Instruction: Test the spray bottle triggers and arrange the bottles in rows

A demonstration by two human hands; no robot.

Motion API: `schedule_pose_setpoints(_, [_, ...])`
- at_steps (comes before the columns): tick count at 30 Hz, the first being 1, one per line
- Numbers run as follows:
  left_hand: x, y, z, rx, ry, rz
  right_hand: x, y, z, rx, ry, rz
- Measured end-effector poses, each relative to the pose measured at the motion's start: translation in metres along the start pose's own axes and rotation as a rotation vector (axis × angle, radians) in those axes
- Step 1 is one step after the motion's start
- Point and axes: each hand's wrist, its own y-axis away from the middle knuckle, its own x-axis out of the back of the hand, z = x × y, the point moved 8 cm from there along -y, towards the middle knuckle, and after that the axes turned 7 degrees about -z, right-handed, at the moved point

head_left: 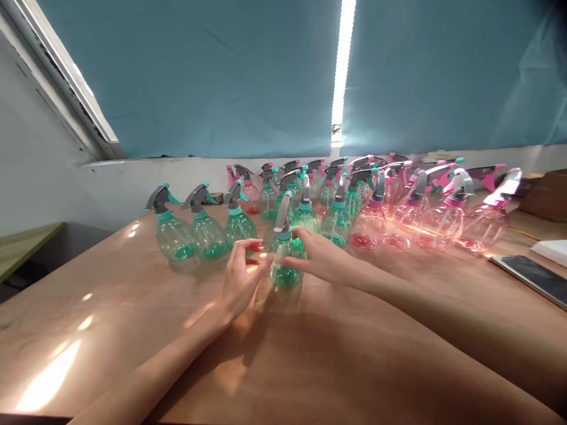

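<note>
A clear green spray bottle [286,275] with a grey trigger head stands upright on the wooden table, between my two hands. My right hand [318,255] grips its right side, thumb across the front and fingers partly hidden behind it. On the other side, my left hand [241,273] has its fingers curved and apart, with the thumb tip close to the bottle; whether it touches I cannot tell. Farther left, a row of green spray bottles includes one [240,227] just behind my left hand. Another green bottle [335,223] stands behind my right hand.
Several pink spray bottles [443,224] line the right side, with more mixed pink and green ones behind. A phone [534,274] lies at the right near a brown box [547,195]. Blue-green blinds [221,77] hang beyond the wooden table [133,307].
</note>
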Motion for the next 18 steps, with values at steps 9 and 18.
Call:
schedule_pose_setpoints(9, [-0.048, -0.007, 0.094, -0.191, 0.084, -0.268, 0.012, 0.07, -0.003, 0.05, 0.053, -0.026])
schedule_pose_setpoints(18, [-0.083, -0.01, 0.115, -0.166, 0.181, -0.289, 0.02, 0.093, 0.009, 0.083, 0.021, -0.105])
